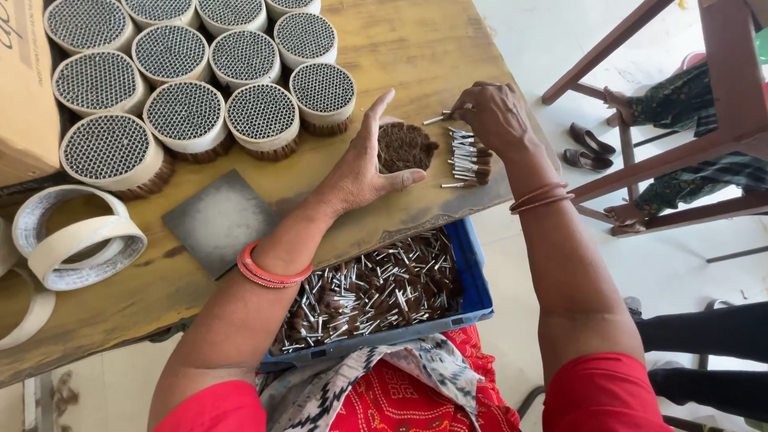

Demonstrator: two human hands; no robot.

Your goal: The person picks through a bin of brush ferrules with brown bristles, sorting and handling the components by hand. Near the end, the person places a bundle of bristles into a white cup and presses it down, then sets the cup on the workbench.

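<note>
Seen from above, a blue tray (pixel 477 280) rests on the person's lap against the table edge, filled with small brown-tipped brushes on metal stems (pixel 376 292). Above it lies a worn wooden table (pixel 416 48). The left hand (pixel 364 164) rests on the tabletop, fingers curved and partly open, cupping a round brown bundle of brush tips (pixel 405 147) between thumb and fingers. Just to its right, the right hand (pixel 496 116) is closed in a pinch, gripping a single metal-stemmed brush (pixel 436 120) at the fingertips. Under that hand, a short row of loose brushes (pixel 468 160) lies on the wood near the table edge. To the left, a dark square plate (pixel 220 220) lies flat, and rolls of masking tape (pixel 76 240) sit near the table's left end. Farther back, round packed bundles (pixel 208 80) wrapped in white bands stand close together, beside a cardboard box (pixel 24 96). On the floor to the right are wooden stool legs (pixel 640 160) and a pair of shoes (pixel 588 148).
</note>
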